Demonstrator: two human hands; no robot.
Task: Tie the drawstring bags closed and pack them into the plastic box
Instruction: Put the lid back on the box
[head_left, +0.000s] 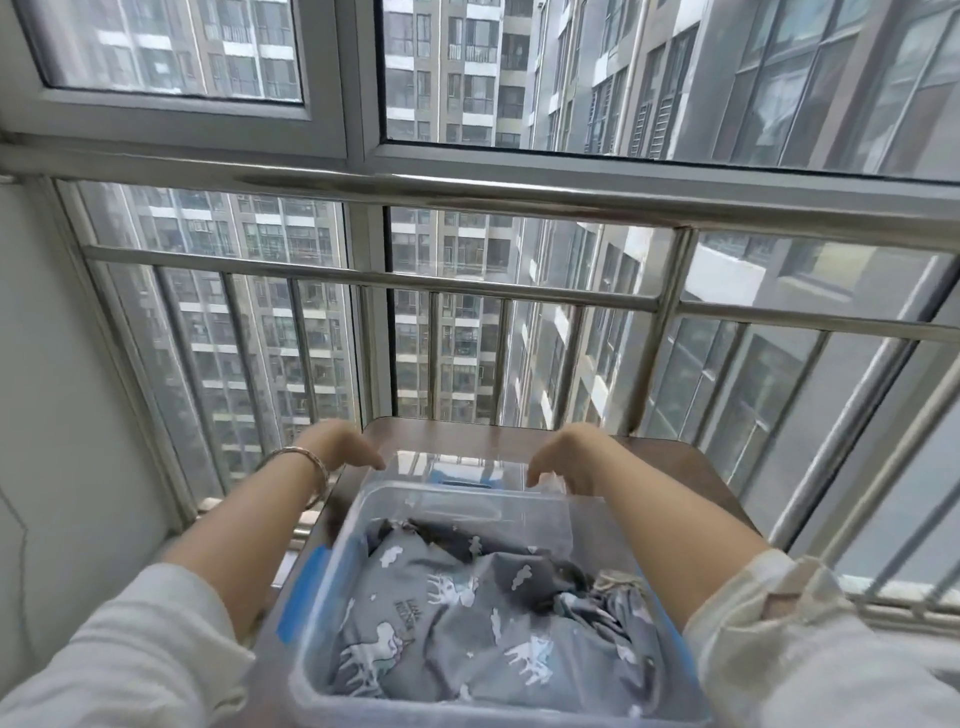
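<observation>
Left hand (347, 446) and right hand (563, 460) droop, fingers curled, at either end of the lid (457, 467); grip unconfirmed. Bags (467, 613) lie in the box (332, 566). Advise: take both ends evenly, lower level, tuck cloth under rim.

Both wrists are bent over at the far end, and the curled fingers of the left hand (343, 447) and right hand (563, 460) smear into the clear plastic (452, 462) there, so grip or mere touch, no telling. The plastic box (467, 491) runs off the bottom edge, its near wall out of frame. The grey drawstring bags (467, 613) are one crumpled heap: cords hidden, count unclear, small printed lettering unreadable.
</observation>
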